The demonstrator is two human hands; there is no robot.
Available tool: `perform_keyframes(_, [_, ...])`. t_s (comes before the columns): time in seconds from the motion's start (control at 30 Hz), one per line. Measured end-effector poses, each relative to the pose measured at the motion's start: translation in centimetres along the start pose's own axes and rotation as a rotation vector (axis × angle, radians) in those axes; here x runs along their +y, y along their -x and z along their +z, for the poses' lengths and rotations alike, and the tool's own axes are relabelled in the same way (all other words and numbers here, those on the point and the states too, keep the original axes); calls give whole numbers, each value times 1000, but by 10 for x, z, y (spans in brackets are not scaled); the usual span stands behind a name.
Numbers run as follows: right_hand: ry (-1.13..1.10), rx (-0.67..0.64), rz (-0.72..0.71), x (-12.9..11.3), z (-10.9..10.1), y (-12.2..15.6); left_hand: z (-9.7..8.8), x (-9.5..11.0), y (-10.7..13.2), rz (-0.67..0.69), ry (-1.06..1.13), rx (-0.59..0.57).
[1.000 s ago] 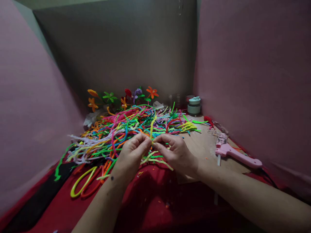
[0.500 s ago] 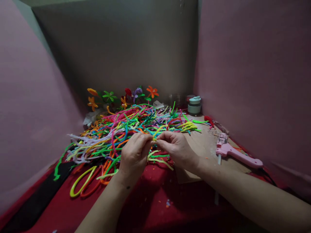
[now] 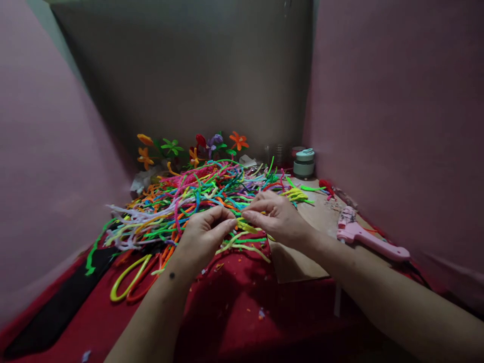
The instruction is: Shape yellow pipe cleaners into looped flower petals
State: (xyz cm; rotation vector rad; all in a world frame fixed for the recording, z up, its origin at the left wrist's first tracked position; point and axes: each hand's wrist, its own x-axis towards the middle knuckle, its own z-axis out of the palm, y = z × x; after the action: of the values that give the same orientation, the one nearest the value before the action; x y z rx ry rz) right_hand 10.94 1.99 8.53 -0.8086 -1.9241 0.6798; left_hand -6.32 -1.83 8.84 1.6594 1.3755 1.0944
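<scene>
I see my left hand (image 3: 204,236) and right hand (image 3: 279,219) meet fingertip to fingertip, both pinching a short fuzzy yellow pipe cleaner (image 3: 245,226) that lies between them, equally near each, its long axis roughly left to right, just before a heap of multicoloured pipe cleaners (image 3: 181,201).

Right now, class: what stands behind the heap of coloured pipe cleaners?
Behind the heap stand pipe-cleaner flowers, orange, green, red and purple, before a grey board. Their stems and whatever holds them upright are covered by the heap.
</scene>
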Motion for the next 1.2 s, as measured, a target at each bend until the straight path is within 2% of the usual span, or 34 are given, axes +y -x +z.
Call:
perform_keyframes(0.07, [-171,-272,217,1,-1,-3,-1,2,0,-29,22,-13])
perform_keyframes(0.1, [-257,-356,311,1,-1,-4,-1,3,0,-32,29,-12])
perform_keyframes(0.17, [-383,-414,427,1,0,-4,-2,4,0,-41,57,-5])
perform_keyframes(0.27, [-494,-444,465,2,2,-3,-2,3,-1,-65,135,0])
perform_keyframes(0.37, [-567,-480,459,5,5,-1,-1,0,-3,-123,258,-42])
perform_keyframes(0.47, [-583,-443,466,9,9,0,2,-4,-4,-178,386,-76])
perform_keyframes(0.57, [-657,-416,495,9,14,2,6,-5,-5,-166,434,-92])
perform_keyframes(0.67, [-769,-442,528,8,18,3,9,-4,-5,-131,416,-84])
perform_keyframes(0.77, [-795,-446,568,9,20,4,12,-3,-5,-78,322,-20])
perform_keyframes(0.93, [-833,-538,649,13,20,5,10,-11,-5,171,-80,160])
perform_keyframes(1.03, [-785,-557,681,12,19,6,10,-15,-5,221,-213,218])
perform_keyframes(1.13, [-713,-526,673,6,18,6,10,-14,-6,126,-85,196])
perform_keyframes(1.2, [-669,-498,655,2,18,6,9,-12,-8,16,126,83])
